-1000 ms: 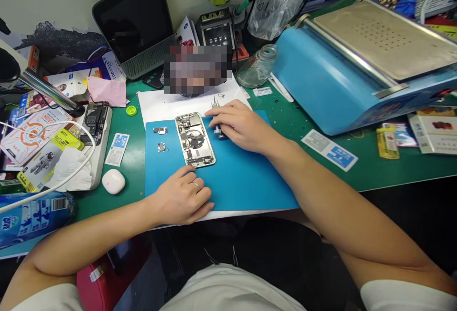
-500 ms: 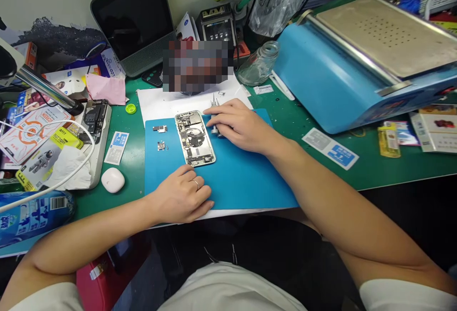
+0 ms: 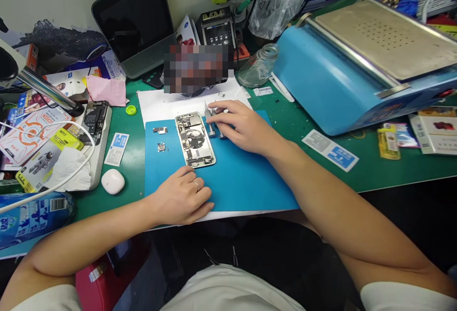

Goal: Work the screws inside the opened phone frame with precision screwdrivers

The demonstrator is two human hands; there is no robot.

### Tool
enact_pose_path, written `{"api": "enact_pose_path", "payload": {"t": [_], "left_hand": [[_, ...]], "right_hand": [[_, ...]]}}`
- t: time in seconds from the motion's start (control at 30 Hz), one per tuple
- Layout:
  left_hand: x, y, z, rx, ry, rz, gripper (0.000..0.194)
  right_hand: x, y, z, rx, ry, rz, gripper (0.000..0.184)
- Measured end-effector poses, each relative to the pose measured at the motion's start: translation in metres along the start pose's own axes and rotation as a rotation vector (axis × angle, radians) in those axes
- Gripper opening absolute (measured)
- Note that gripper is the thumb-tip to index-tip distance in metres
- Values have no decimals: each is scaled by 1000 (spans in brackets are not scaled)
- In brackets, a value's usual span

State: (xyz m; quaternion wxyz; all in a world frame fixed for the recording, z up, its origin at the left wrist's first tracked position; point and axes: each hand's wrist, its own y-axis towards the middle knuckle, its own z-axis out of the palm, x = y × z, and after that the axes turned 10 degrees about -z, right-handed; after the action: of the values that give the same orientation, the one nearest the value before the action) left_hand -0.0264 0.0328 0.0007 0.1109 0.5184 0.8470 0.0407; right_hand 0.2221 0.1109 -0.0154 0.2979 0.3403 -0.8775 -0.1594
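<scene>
An opened phone [image 3: 198, 145] lies on a blue mat [image 3: 243, 180], its battery, boards and a round coil exposed. My left hand [image 3: 183, 196], with a ring on one finger, rests below it, fingers curled under; the index finger reaches the phone's bottom edge. Nothing shows in that hand. Right of the phone, my right hand [image 3: 239, 123] has its index and middle fingers stretched over slim metal screwdrivers [image 3: 212, 131]. The fingertips touch one of these; the thumb is hidden. Small phone parts [image 3: 161, 147] and a little metal board piece [image 3: 160, 130] lie left of the phone.
A blue machine with a perforated metal plate [image 3: 374, 35] stands at right. Behind the mat are a glass jar [image 3: 257, 66] and a dark screen [image 3: 134, 16]. At left sit a white earbud case [image 3: 113, 181], boxes and a lamp stand [image 3: 50, 92].
My right fingers have shifted slightly, and one screwdriver now lies farther left, apart from another beside it. My left hand and the phone stay in place.
</scene>
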Motion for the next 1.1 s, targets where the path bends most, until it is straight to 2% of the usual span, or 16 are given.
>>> {"api": "enact_pose_path", "payload": {"t": [0.1, 0.23, 0.37, 0.57, 0.73, 0.97, 1.1], "left_hand": [[0, 0, 0, -5, 1, 4, 34], [0, 0, 0, -17, 3, 4, 34], [0, 0, 0, -8, 4, -3, 34], [0, 0, 0, -4, -3, -2, 34], [0, 0, 0, 11, -5, -5, 33], [0, 0, 1, -5, -13, 0, 34], [1, -1, 1, 10, -13, -5, 33]], "right_hand": [[0, 1, -4, -80, 8, 47, 30], [-2, 2, -7, -164, -42, 155, 22], [-2, 2, -7, -114, -65, 234, 12], [0, 2, -5, -64, -66, 291, 9], [-2, 2, -4, -96, -52, 276, 11], [-4, 1, -6, -76, -97, 284, 10], [-5, 0, -6, -79, -147, 264, 16]]}}
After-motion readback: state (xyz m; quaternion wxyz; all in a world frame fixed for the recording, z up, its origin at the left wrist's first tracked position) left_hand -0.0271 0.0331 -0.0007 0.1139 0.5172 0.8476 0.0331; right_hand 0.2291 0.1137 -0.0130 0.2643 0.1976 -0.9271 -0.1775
